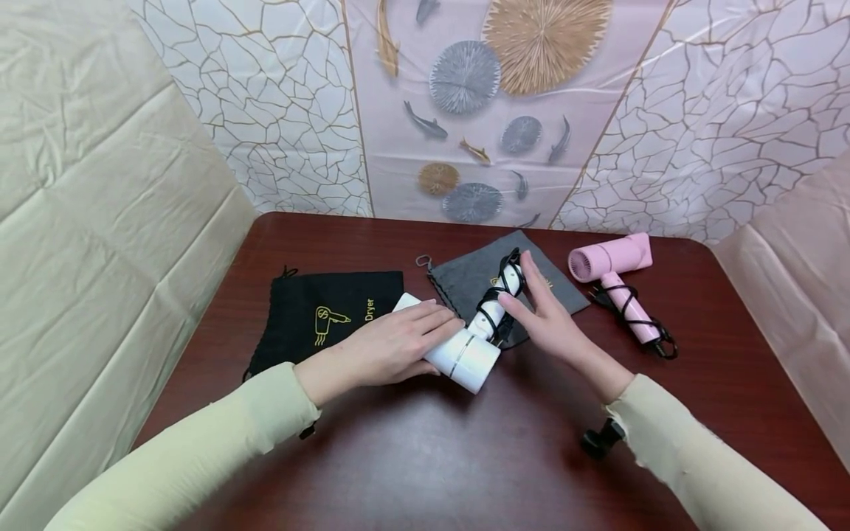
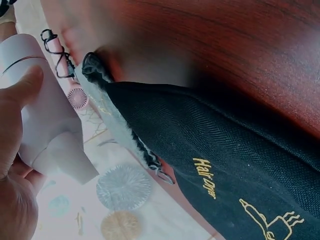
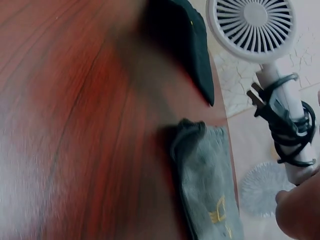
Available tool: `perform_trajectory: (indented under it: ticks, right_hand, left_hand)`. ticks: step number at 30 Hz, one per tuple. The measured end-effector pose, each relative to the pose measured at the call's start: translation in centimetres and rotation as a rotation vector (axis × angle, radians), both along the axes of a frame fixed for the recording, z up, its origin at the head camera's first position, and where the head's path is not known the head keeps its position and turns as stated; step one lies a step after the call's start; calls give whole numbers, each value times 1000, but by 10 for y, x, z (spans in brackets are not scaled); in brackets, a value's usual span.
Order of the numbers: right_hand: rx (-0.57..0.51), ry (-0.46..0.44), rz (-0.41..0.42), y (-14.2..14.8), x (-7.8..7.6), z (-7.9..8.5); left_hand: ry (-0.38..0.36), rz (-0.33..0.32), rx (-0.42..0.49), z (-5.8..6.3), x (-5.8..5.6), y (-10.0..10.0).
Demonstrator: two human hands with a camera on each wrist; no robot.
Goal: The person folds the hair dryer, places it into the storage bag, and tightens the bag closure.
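A white hair dryer [image 1: 468, 354] with a black cord [image 1: 494, 299] wound around its handle is held above the table. My left hand [image 1: 392, 343] grips its barrel from above, the thumb pressing the side in the left wrist view. Close beside the corded handle is my right hand [image 1: 547, 317], its fingers fairly straight and its thumb overlapping the handle in the head view. The round slotted grille [image 3: 255, 15] and the plug [image 3: 272, 112] show in the right wrist view. Beneath the handle lies a grey drawstring pouch [image 1: 458, 273].
Left of the dryer, a black pouch [image 1: 299, 310] with a yellow dryer print lies flat. At the back right are a pink hair dryer [image 1: 607, 257] and its pink handle [image 1: 629, 306], wrapped in black cord. A patterned cloth wall [image 1: 285, 96] rises behind the brown table [image 1: 432, 464].
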State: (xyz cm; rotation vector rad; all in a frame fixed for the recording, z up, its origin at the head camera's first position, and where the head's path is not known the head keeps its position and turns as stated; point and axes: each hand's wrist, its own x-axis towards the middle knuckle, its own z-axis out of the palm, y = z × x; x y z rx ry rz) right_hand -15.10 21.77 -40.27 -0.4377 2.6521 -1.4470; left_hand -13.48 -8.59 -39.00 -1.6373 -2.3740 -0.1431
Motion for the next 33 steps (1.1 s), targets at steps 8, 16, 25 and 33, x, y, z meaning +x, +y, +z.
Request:
perform_trajectory:
  ticks: [8, 16, 25, 33]
  right_hand:
    - [-115, 27, -45, -16, -4, -7]
    - [-182, 89, -109, -30, -11, -13]
    - [-209, 76, -127, -38, -15, -14]
    - [-177, 90, -70, -38, -20, -17]
  left_hand:
    - [78, -28, 22, 1, 3, 1]
    - [120, -21, 21, 4, 4, 2]
    - [156, -16, 11, 3, 5, 2]
    - [172, -28, 4, -1, 4, -2]
